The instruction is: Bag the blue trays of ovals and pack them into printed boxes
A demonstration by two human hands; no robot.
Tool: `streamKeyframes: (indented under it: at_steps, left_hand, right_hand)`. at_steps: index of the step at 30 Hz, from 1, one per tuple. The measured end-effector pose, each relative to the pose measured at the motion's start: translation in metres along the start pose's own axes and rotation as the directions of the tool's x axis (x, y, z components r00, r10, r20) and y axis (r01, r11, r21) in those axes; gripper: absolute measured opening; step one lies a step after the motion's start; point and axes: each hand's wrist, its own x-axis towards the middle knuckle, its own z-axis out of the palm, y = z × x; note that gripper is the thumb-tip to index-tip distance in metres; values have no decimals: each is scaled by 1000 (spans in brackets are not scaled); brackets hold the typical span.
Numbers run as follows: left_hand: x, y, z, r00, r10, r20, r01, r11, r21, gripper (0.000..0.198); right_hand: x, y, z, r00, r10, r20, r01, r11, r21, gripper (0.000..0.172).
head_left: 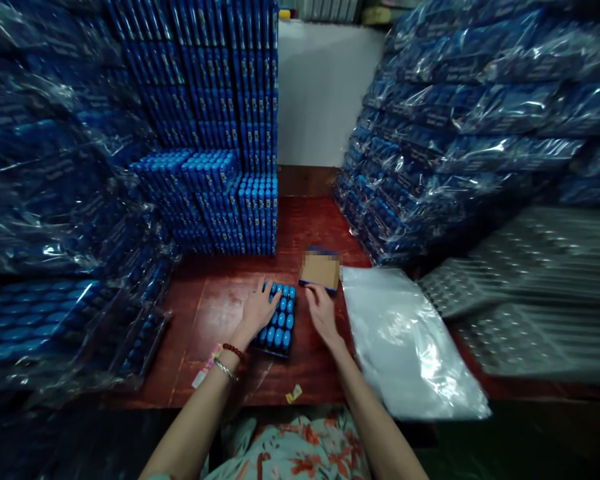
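Observation:
My left hand (261,308) rests with fingers apart over the upper left part of a dark tray (273,354) holding rows of small blue-capped bottles (281,319). A red bead bracelet and a silver bangle are on that wrist. To the right of the tray, a shallow cardboard box (321,268) with dark blue edges lies on the table, its brown inside facing up and partly blurred out. My right hand (320,305) is at the near left corner of this box, fingers closed on its edge. The fingertips are partly hidden.
Blue-capped packs (205,193) stand stacked at the back left. Plastic-wrapped blue packs (460,127) rise on the right, and others (40,313) on the left. Clear plastic bags (405,333) and grey moulded trays (530,293) lie right. Yellow scraps (294,394) are near the table's (215,287) front edge.

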Motion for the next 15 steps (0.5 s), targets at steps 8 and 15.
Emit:
streamKeyframes:
  at_steps: [8, 15]
  left_hand:
    - [-9, 9, 8, 981, -166, -103, 167, 986, 2, 51]
    - [-9, 7, 1, 958, -112, -264, 72, 985, -156, 49]
  right_hand:
    - [-82, 96, -169, 985, 159, -72, -168, 743, -648, 56]
    - [-79, 100, -157, 950, 177, -257, -269, 884, -383, 46]
